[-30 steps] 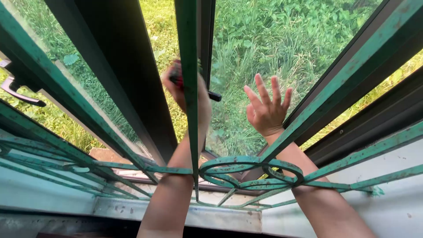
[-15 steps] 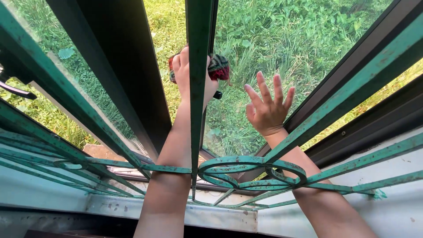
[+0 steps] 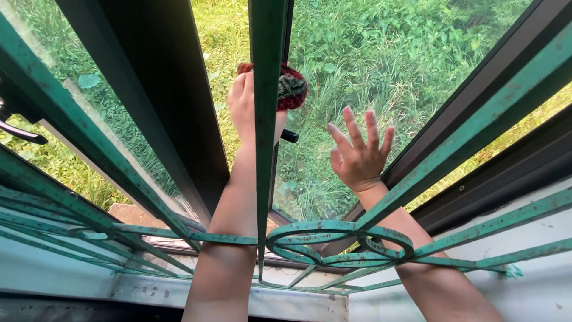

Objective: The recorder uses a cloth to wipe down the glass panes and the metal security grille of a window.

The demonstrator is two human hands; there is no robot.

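Both my arms reach out through a green metal window grille (image 3: 333, 235). My left hand (image 3: 243, 110) is partly hidden behind a vertical green bar (image 3: 265, 119) and grips a bunched red and dark cloth (image 3: 291, 88) held against the window. My right hand (image 3: 357, 155) is spread flat with fingers apart on the glass pane (image 3: 369, 65), holding nothing. A small black window handle (image 3: 289, 136) sticks out just below the cloth.
A dark window frame (image 3: 155, 101) runs diagonally at the left, another (image 3: 476, 113) at the right. Grass and weeds (image 3: 387, 42) lie beyond the glass. A pale sill (image 3: 298, 301) sits below the grille. A black latch (image 3: 21, 132) shows far left.
My left hand has moved up along the window with the cloth, which now shows beyond the green bar. My right hand stays flat on the glass, almost unmoved.
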